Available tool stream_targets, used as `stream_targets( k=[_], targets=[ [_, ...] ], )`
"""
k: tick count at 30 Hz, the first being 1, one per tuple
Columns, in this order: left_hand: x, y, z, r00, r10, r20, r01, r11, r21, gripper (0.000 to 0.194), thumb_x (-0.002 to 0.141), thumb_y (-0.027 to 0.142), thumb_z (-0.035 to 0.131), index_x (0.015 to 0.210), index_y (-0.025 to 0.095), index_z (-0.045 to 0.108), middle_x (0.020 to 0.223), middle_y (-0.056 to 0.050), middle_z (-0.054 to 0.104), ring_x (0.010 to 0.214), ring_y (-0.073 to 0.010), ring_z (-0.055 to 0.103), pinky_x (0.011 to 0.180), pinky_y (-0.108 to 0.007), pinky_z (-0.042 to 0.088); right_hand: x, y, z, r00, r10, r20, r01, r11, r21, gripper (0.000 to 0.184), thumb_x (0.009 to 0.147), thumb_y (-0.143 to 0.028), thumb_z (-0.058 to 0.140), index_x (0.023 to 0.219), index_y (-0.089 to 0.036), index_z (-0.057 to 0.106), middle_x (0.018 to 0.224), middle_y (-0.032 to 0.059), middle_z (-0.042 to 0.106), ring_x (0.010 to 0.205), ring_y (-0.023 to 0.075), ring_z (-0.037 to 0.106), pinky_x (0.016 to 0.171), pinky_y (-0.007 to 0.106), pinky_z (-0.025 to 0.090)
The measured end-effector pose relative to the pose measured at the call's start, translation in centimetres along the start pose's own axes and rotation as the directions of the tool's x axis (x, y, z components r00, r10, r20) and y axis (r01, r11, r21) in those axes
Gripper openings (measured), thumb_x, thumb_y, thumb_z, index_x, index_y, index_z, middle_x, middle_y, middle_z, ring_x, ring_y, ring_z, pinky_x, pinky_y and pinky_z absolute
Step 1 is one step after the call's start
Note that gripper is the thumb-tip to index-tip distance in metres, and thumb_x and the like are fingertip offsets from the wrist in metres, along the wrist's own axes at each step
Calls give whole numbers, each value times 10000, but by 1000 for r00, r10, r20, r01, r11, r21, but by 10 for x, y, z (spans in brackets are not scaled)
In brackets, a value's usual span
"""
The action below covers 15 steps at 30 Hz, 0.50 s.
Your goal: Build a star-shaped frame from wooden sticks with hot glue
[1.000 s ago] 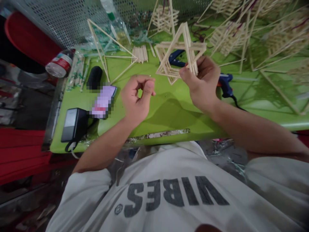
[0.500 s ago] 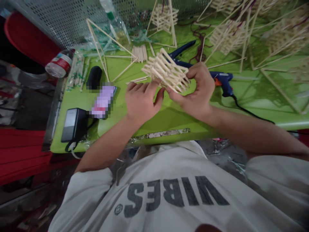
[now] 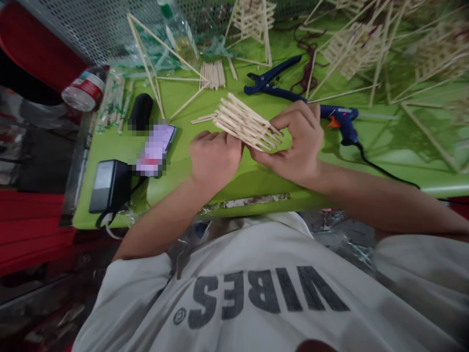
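A small stack of crossed wooden sticks (image 3: 246, 122), built up in layers, is held above the green table (image 3: 176, 171). My right hand (image 3: 298, 142) grips its right end between the thumb and the fingers. At its lower left edge my left hand (image 3: 216, 156) is closed, with curled fingers against the stack; the fingertips are partly hidden. Behind the stack lie blue pliers-like cutters (image 3: 271, 80) with their handles spread. To the right of my right hand rests a blue glue gun (image 3: 342, 122) with an orange trigger. Several loose sticks (image 3: 203, 119) lie just left of the stack.
Triangular stick frames and finished stick lattices (image 3: 355, 49) crowd the back right. A bundle of short sticks (image 3: 212, 74), a stick frame (image 3: 161, 73) and a bottle (image 3: 179, 36) stand behind. At left are a phone (image 3: 156, 151), a black adapter (image 3: 110, 186) and another bottle (image 3: 86, 90).
The stack has been tilted in my hands, so its long side now faces up more and its lattice top shows less. My left fingers have curled in tighter.
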<state>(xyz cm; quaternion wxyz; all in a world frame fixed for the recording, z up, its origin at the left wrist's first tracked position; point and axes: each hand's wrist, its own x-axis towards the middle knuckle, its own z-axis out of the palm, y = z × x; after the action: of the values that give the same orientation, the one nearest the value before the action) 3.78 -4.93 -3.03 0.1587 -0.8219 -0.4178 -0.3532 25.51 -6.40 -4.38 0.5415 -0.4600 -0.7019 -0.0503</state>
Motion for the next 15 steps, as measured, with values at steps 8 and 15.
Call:
stream_targets(
  k=[8, 15],
  targets=[
    [-5, -7, 14, 989, -87, 121, 103, 985, -139, 242, 1117, 379, 646, 922, 247, 704, 658, -50, 648, 625, -242, 627, 738, -408, 505, 2, 5, 2, 990, -91, -107, 106, 984, 145, 584, 970, -872, 827, 1021, -329, 616, 868, 10, 626, 834, 317, 667, 1014, 644, 510],
    [1, -3, 3, 1000, -16, 24, 24, 936, -351, 389, 1271, 506, 416, 1155, 266, 698, 787, -26, 746, 601, -200, 616, 669, -381, 431, 6, 31, 6, 990, 41, -134, -24, 991, 132, 703, 955, -1005, 725, 986, -338, 504, 894, 11, 542, 842, 292, 567, 906, 565, 520]
  ],
)
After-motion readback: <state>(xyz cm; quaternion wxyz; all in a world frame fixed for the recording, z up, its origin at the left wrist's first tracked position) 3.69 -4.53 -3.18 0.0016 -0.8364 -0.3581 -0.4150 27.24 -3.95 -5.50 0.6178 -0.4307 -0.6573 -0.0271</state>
